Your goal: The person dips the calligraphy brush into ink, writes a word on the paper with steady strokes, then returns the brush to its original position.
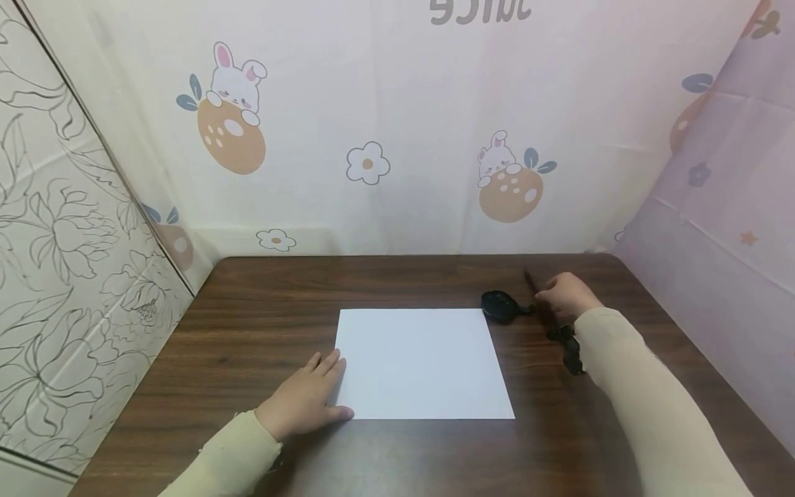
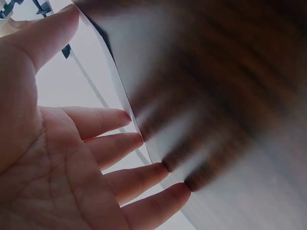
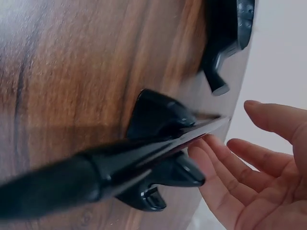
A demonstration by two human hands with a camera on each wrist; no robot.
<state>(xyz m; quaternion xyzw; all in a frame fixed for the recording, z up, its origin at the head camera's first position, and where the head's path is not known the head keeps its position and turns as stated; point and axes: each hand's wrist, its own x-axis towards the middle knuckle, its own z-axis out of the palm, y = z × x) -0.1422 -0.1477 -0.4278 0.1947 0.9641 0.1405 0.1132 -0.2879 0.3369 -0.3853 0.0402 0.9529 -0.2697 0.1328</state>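
Note:
A white sheet of paper lies flat on the table. My left hand rests at its left edge, fingers spread and fairly straight; the left wrist view shows the fingertips along the paper's edge. On the right, a dark writing brush lies across a black brush rest. My right hand is at the brush's thin far end. In the right wrist view the fingers touch or nearly touch the shaft, and the thumb stands apart from it.
A small black dish with a short curved handle sits by the paper's far right corner, left of the brush. The brown wooden table meets a patterned cloth at its back edge. A floral panel stands on the left.

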